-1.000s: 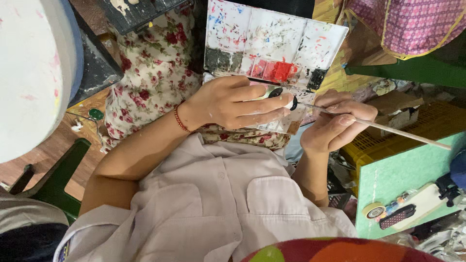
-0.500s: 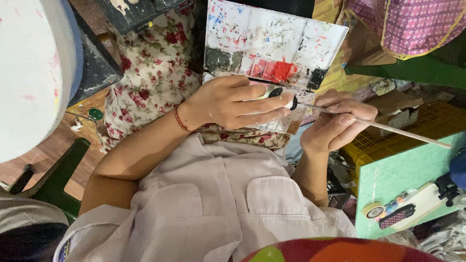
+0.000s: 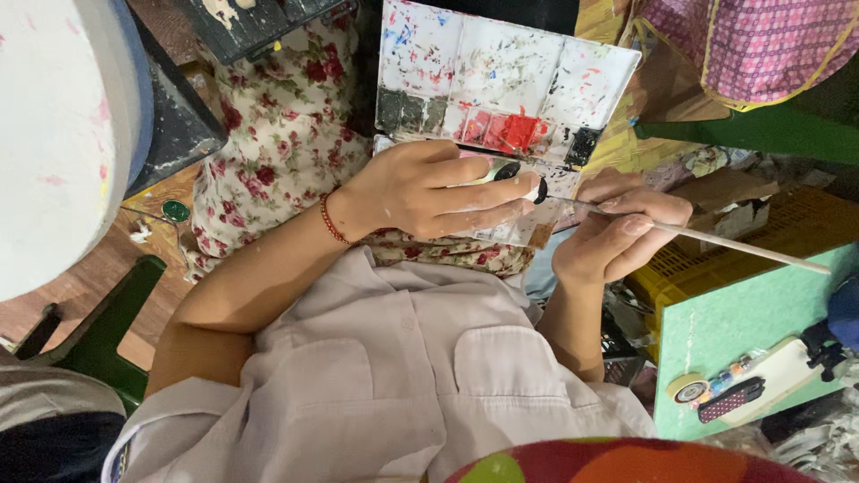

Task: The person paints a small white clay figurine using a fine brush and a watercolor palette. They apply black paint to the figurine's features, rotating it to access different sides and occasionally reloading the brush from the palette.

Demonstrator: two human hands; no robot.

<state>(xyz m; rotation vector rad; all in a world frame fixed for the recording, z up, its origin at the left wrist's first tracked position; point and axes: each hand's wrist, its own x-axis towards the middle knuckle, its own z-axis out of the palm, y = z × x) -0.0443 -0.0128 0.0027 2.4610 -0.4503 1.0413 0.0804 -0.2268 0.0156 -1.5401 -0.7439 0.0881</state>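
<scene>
My left hand [image 3: 429,192], with a red bracelet at the wrist, is closed around a small object painted white and black [image 3: 517,173]. My right hand [image 3: 617,234] pinches a thin wooden paintbrush [image 3: 743,249]; the brush's tip touches the small object and its handle points right. Just beyond both hands a white paint palette [image 3: 506,80], smeared with colour, rests on my lap with red and black paint in its wells. A floral cloth [image 3: 277,134] covers my lap under the hands.
A big white rounded object [image 3: 54,134] fills the left side. At the right lie a green board [image 3: 743,331] with a tape roll [image 3: 687,387], a yellow crate [image 3: 787,224] and a pink checked bag [image 3: 752,45]. A green frame [image 3: 107,322] stands lower left.
</scene>
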